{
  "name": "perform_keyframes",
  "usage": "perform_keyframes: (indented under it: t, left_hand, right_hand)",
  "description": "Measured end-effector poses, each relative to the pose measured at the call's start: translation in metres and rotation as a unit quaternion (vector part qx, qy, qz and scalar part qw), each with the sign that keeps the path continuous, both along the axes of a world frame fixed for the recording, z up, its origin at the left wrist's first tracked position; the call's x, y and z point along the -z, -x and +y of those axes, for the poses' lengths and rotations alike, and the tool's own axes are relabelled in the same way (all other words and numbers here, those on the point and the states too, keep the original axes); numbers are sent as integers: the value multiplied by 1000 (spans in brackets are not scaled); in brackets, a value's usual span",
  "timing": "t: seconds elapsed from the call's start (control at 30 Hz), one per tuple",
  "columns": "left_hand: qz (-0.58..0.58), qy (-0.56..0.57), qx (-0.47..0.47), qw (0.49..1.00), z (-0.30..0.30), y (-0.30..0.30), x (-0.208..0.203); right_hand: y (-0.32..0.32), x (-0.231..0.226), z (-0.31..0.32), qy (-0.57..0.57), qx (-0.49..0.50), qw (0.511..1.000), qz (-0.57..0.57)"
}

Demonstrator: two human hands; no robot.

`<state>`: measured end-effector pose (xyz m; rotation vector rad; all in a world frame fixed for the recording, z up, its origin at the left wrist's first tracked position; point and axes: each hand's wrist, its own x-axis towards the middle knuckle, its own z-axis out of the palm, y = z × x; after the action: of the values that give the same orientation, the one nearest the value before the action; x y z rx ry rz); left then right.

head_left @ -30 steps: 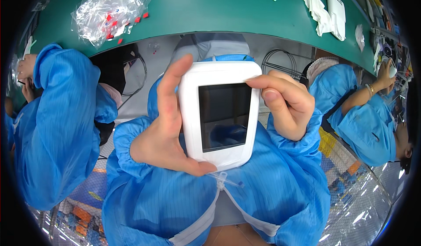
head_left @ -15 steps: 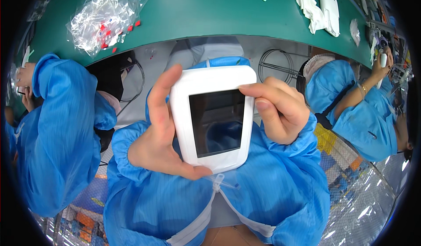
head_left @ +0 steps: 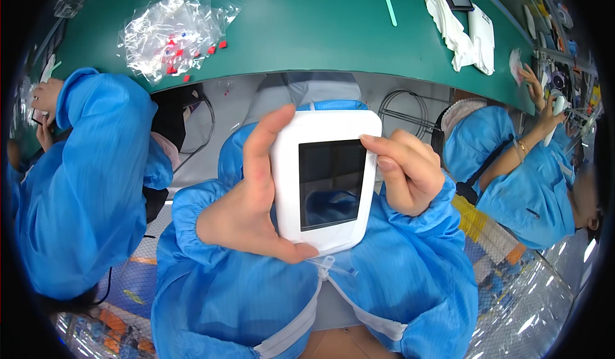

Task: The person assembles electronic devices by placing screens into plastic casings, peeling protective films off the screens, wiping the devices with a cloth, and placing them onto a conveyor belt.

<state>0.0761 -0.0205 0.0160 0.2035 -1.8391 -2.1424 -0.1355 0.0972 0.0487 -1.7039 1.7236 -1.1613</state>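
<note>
In front of my chest is a white handheld device (head_left: 325, 127) with a dark, glossy rectangular screen (head_left: 332, 183). My left hand (head_left: 246, 199) is closed round its left side, fingers along the edge and thumb at the bottom corner. At the upper right corner of the screen, the index fingertip of my right hand (head_left: 410, 173) touches the white frame. The other right fingers are curled in, with the thumb beside the device's right edge. Whether anything thin is between them cannot be made out. Blue sleeves cover both my forearms.
Beyond the device runs a green table (head_left: 288, 26). On it lie clear plastic bags (head_left: 163, 32) with small red pieces, a pale green stick (head_left: 387, 0), a white cloth (head_left: 448, 29) and a white device (head_left: 482, 39). Co-workers in blue sit at my left (head_left: 96, 179) and right (head_left: 532, 192).
The device and both my hands have shifted slightly right in view, and the table shows more fully. My left grip is the same; my right index fingertip stays at the screen's upper right corner.
</note>
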Motion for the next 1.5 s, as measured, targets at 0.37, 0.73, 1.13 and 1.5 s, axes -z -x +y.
perform_keyframes:
  t: [0.37,0.73,1.13,1.5]
  left_hand:
    - [28,-5,18,999,-3,0,4]
    - [1,-31,21,999,-7,-4,10]
    - [-15,-137,-14,990,-13,6,5]
    - [-79,-259,-142,952,-15,18,-12]
  right_hand:
    - [27,-29,-45,-4,-125,990,64]
    - [14,-8,-75,-2,-248,969,12]
    - [24,60,35,-367,-172,796,-450]
    - [-31,31,33,-271,-59,795,-540]
